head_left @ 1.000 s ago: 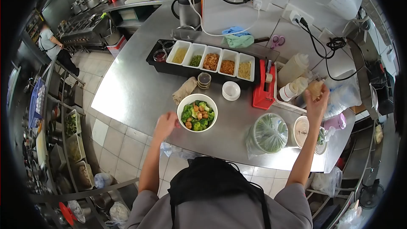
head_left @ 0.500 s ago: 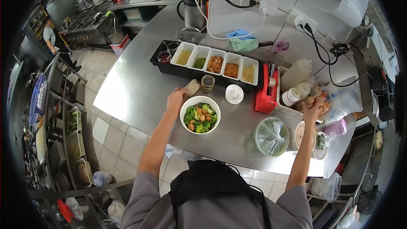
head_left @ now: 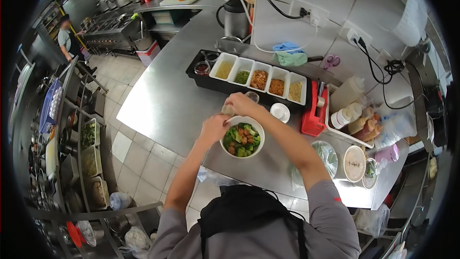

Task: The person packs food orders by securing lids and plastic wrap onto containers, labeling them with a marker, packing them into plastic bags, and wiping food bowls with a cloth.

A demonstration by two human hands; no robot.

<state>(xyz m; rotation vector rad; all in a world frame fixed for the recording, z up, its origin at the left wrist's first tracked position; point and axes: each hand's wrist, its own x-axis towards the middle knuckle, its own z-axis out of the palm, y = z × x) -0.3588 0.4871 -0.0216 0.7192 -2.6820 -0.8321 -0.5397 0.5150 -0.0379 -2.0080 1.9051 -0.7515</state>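
Note:
A white bowl (head_left: 261, 140) of broccoli and browned round pieces (head_left: 244, 137) stands on the steel counter in front of me. At its far left rim, my left hand (head_left: 214, 128) pinches the near edge of a small beige, paper-like packet (head_left: 227, 110). My right hand (head_left: 243, 105) reaches across, fingers closed at the packet's far side. What the packet is does not show. Small clear cups (head_left: 252, 97) sit just behind the right hand, partly hidden by it. To the right of them is a stack of little white dishes (head_left: 280, 112).
A black rack (head_left: 201, 80) holds white tubs of toppings (head_left: 259, 79) along the back. On the right are a red tape dispenser (head_left: 314, 115), a basket of squeeze bottles (head_left: 341, 118), a plastic-covered container (head_left: 326, 158) and a lidded tub (head_left: 354, 164). A person (head_left: 67, 41) stands far left by the stove.
My right hand has left the squeeze bottles and swung left to meet my left hand at the beige packet. My left hand has drawn slightly nearer the bowl. The camera view has shifted.

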